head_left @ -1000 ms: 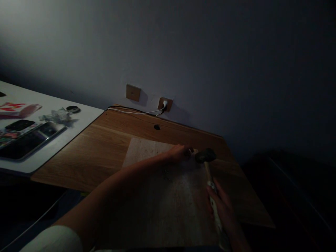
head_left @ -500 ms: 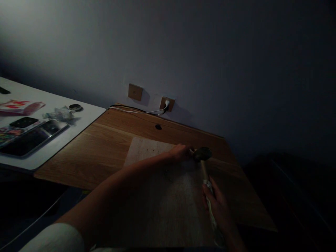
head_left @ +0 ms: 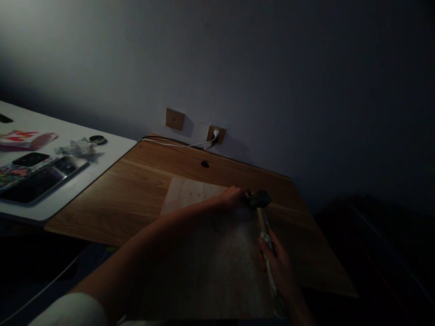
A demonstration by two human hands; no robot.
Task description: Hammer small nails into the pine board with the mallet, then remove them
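In a dim room, a person's right hand (head_left: 277, 265), at the lower right of the frame, is wrapped tight around the handle of a hammer (head_left: 262, 220). The tool's long axis runs from that fist up and slightly left toward the centre of the picture. There the dark hammer head (head_left: 260, 199) sits at the far edge of a pale board (head_left: 231, 267) lying on a wooden desk (head_left: 129, 194).

The left hand (head_left: 232, 198) reaches in from the lower left across the board, its arm stretched out long. Its bunched fingertips are just left of the hammer head, close enough that touching or apart cannot be told. Whether those fingers pinch anything small is also lost in the gloom. Of the two hands the left is far nearer the head, while the right holds well back along the handle.

Beyond, at upper centre, a white cable (head_left: 176, 145) leads to a wall socket (head_left: 215, 134). A white table (head_left: 112, 147) at the left edge carries phones (head_left: 44, 179) and clutter.
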